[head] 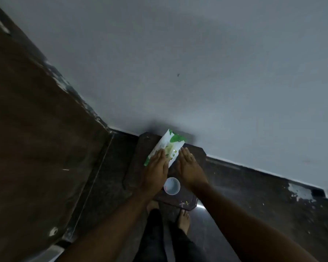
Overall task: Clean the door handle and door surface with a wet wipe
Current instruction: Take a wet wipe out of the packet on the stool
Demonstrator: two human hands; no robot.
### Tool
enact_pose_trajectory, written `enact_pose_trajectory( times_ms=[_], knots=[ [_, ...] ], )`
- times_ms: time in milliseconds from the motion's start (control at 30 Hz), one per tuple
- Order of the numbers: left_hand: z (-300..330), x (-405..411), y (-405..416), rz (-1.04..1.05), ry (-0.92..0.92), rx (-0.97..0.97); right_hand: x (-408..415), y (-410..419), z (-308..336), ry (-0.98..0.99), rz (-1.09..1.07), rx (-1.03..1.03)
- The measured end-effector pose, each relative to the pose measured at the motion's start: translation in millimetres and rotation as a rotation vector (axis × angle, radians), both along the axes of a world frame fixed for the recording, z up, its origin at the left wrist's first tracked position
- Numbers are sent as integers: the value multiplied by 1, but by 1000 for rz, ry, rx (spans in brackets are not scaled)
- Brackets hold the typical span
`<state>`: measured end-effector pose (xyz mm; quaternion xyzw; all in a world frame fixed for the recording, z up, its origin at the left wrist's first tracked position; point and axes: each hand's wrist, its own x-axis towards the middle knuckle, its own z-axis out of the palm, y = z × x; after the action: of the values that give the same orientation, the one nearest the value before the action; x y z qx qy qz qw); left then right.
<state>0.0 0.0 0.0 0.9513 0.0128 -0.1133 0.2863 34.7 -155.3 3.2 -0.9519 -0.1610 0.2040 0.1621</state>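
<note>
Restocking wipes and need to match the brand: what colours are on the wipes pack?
White with green leaf print, seen in the head view: the wipes pack.

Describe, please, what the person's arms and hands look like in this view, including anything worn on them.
Both forearms are bare up to the frame edge: no sleeves show. The left hand and right hand carry no gloves, and no watch, bracelet or ring is visible, though the dim, blurry picture could hide small items. Fingers are flat and together on both hands.
</note>
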Motion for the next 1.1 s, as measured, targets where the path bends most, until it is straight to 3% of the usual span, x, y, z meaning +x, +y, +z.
enact_pose_trajectory(
  times_ms=[200,367,467,700,900,1100],
  knots=[
    [-44,25,4,115,-1,-136,29,20,-30,193,-136,25],
    [-70,54,10,150,-109,-157,62,33,-48,98,-363,132],
    [-83,71,7,189,-135,-180,85,43,-63,147,-472,165],
    [-115,87,-3,274,-129,-140,105,54,-96,249,-463,88],
    [-126,90,-2,274,-102,-92,103,50,-76,210,-442,126],
    [-126,93,-3,303,-125,-39,98,47,-50,168,-564,338]
  ],
)
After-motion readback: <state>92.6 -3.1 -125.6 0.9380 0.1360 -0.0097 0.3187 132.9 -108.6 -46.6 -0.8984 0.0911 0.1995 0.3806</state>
